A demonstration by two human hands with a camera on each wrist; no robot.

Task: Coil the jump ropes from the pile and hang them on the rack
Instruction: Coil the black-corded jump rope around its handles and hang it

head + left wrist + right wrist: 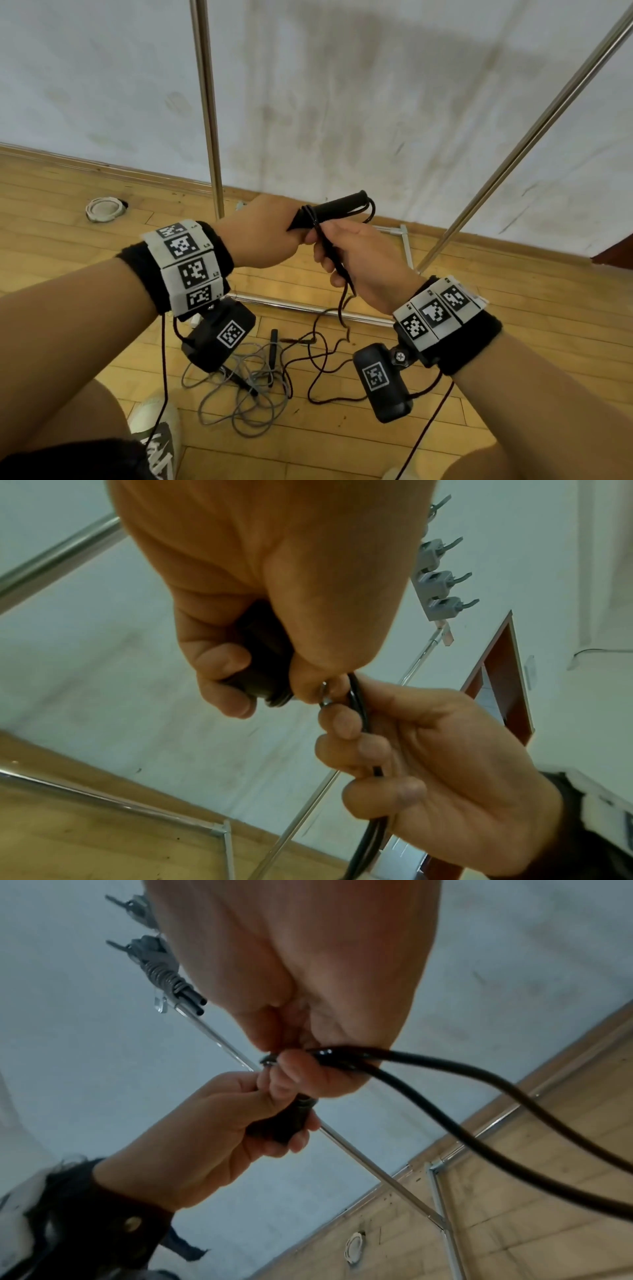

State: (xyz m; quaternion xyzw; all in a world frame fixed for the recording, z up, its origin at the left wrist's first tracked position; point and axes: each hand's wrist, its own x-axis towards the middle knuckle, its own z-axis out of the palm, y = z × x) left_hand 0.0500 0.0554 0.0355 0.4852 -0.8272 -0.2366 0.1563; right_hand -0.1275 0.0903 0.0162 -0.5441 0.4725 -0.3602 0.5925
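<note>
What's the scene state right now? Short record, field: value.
left hand: left hand grips the black handle
right hand: right hand curls round the black rope just below the handle
rope tail: hangs down to the wooden floor
pile: grey rope lies loose on the floor, uncoiled
rack: metal rack behind the hands; a coiled grey rope already hangs on it
stage: coiling, not yet hung
</note>
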